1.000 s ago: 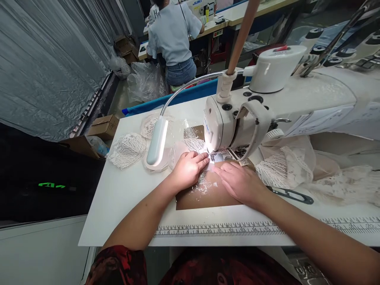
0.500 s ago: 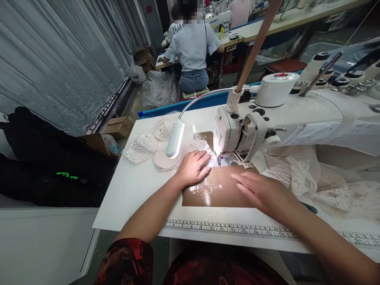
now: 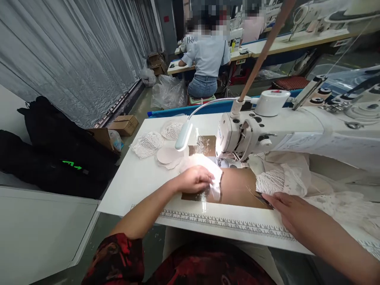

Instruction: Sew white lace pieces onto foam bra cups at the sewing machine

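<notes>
My left hand (image 3: 194, 180) is closed on a white fabric piece (image 3: 215, 174), pinching its edge over the brown plate (image 3: 237, 184) in front of the sewing machine (image 3: 230, 134). Bright lamp light washes out much of the cloth. To the right, my right hand (image 3: 282, 204) has its fingers closed on thread snips (image 3: 265, 200), dark and mostly covered by the hand. A loose thread lies near their tip. Just behind them is a lace piece (image 3: 270, 181) joined to sheer cloth.
White lace cups (image 3: 147, 144) and a smooth pale cup (image 3: 168, 155) lie at the table's left. A lamp (image 3: 184, 135) hangs over them. A printed ruler (image 3: 225, 224) runs along the front edge. Thread cones (image 3: 323, 93) stand behind the machine. A co-worker (image 3: 206, 59) sits ahead.
My left hand has drawn the white fabric away from the needle area toward me and closed on it. My right hand has moved right and taken hold of the snips. The view has shifted slightly.
</notes>
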A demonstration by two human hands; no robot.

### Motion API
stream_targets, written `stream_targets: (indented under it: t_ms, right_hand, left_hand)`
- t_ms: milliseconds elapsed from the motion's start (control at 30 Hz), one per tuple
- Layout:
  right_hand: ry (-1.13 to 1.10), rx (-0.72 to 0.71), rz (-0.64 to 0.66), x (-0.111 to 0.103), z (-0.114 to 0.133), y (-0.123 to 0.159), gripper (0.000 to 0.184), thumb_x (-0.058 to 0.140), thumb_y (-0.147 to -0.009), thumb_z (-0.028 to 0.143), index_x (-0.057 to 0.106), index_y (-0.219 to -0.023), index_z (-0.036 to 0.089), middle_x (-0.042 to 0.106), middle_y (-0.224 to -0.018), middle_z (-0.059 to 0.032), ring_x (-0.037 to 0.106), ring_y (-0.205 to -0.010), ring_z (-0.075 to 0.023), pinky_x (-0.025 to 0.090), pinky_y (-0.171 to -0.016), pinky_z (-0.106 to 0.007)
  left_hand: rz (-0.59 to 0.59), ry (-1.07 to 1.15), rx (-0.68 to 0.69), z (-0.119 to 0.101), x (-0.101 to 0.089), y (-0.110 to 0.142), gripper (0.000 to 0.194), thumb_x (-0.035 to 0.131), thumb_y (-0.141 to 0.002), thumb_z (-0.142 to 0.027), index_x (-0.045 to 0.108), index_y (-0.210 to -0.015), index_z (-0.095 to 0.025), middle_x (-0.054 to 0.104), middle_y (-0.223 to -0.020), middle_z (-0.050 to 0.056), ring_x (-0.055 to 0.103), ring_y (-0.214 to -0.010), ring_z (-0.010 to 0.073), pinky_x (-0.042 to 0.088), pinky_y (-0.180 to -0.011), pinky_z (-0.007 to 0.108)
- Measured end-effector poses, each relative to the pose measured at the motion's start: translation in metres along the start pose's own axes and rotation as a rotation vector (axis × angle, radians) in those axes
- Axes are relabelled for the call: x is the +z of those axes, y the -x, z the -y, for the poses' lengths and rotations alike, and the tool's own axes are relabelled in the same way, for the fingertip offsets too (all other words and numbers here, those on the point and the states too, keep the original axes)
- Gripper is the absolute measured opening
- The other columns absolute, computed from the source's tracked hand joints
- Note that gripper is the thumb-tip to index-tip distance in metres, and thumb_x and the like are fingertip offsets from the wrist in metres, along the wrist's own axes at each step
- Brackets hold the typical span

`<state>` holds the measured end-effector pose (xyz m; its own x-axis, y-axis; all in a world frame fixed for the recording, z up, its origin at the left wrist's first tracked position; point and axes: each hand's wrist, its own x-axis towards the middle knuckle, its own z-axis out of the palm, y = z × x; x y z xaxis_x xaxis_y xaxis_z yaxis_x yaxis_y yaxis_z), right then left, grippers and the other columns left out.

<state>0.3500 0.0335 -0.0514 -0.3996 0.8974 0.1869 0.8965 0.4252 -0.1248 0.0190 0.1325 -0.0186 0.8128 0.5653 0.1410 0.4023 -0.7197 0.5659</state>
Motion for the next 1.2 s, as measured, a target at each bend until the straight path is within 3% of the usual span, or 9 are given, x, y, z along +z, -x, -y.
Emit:
stream_targets:
  t_ms: [100,233,333,433,533,667,867,1000,1200]
  right_hand:
    - [0.018,-0.094,0.111,0.000,-0.001,0.000,0.053,0.044,-0.075,0.003,0.060,-0.122,0.020,0.065,-0.097,-0.0134,0.063,-0.085,-0.0266,0.053,-0.071,-0.041]
    - [0.044,-0.058,0.124,0.004,-0.002,0.002,0.059,0.040,-0.075,-0.001,0.056,-0.127,0.022,0.064,-0.096,-0.0122,0.063,-0.078,-0.0247,0.052,-0.068,-0.040]
    - [0.041,-0.039,0.122,0.009,-0.005,0.008,0.060,0.041,-0.076,0.000,0.056,-0.128,0.024,0.066,-0.100,-0.0120,0.064,-0.074,-0.0236,0.051,-0.061,-0.038]
    - [-0.001,-0.053,0.078,0.010,-0.012,0.018,0.061,0.045,-0.077,0.006,0.050,-0.134,0.028,0.064,-0.116,-0.0130,0.066,-0.087,-0.0262,0.054,-0.064,-0.038]
    - [-0.066,-0.069,0.062,0.002,-0.016,0.028,0.067,0.050,-0.082,0.017,0.033,-0.144,0.034,0.059,-0.128,-0.0112,0.064,-0.102,-0.0272,0.056,-0.071,-0.039]
    - [-0.189,-0.035,0.048,-0.016,-0.006,0.027,0.063,0.049,-0.089,0.031,0.025,-0.146,0.040,0.060,-0.130,-0.0051,0.061,-0.111,-0.0230,0.056,-0.084,-0.036]
    - [-0.509,0.049,0.132,-0.026,0.036,-0.017,0.043,0.041,-0.094,0.033,0.050,-0.136,0.029,0.057,-0.133,-0.0034,0.054,-0.121,-0.0223,0.046,-0.101,-0.037]
    - [-0.654,0.063,0.214,-0.025,0.055,-0.062,0.046,0.036,-0.094,0.042,0.053,-0.134,0.026,0.057,-0.133,-0.0041,0.052,-0.122,-0.0265,0.045,-0.100,-0.044]
    - [-0.796,0.044,0.204,-0.018,0.065,-0.110,0.043,0.049,-0.087,0.048,0.066,-0.118,0.022,0.064,-0.123,-0.0080,0.058,-0.115,-0.0283,0.044,-0.099,-0.045]
  left_hand:
    - [0.141,0.077,0.112,-0.031,0.006,0.012,0.024,0.053,-0.084,-0.014,0.071,-0.099,-0.021,0.067,-0.116,0.006,0.058,-0.111,0.0186,0.045,-0.100,0.035]
    - [0.122,0.142,0.064,-0.044,0.003,0.017,0.022,0.059,-0.083,-0.020,0.069,-0.103,-0.019,0.065,-0.118,0.010,0.056,-0.116,0.0207,0.045,-0.101,0.036]
    - [-0.062,0.213,-0.108,-0.032,-0.007,0.014,0.032,0.064,-0.082,-0.031,0.066,-0.111,-0.020,0.062,-0.122,0.010,0.054,-0.118,0.0213,0.043,-0.104,0.038]
    - [-0.213,0.236,-0.360,-0.010,-0.014,0.007,0.055,0.070,-0.076,-0.039,0.058,-0.125,-0.019,0.055,-0.132,0.011,0.050,-0.123,0.0256,0.041,-0.105,0.042]
    - [-0.167,0.363,-0.509,0.009,-0.013,0.002,0.071,0.074,-0.069,-0.039,0.051,-0.132,-0.015,0.052,-0.134,0.015,0.053,-0.119,0.0287,0.045,-0.099,0.042]
    - [-0.122,0.615,-0.525,0.016,-0.006,0.001,0.055,0.074,-0.071,-0.035,0.060,-0.120,-0.014,0.064,-0.111,0.011,0.061,-0.100,0.0241,0.050,-0.082,0.033]
    - [-0.111,0.978,-0.549,0.004,-0.002,0.001,0.033,0.078,-0.067,-0.038,0.063,-0.082,-0.012,0.060,-0.074,0.001,0.056,-0.065,0.0110,0.042,-0.057,0.022]
    - [-0.101,1.009,-0.581,-0.001,-0.001,0.002,0.033,0.077,-0.069,-0.038,0.066,-0.085,-0.012,0.063,-0.077,0.003,0.056,-0.068,0.0114,0.043,-0.061,0.023]
    - [-0.036,1.025,-0.563,-0.004,0.001,0.003,0.034,0.073,-0.073,-0.041,0.072,-0.092,-0.014,0.069,-0.085,0.006,0.060,-0.076,0.0153,0.046,-0.069,0.026]
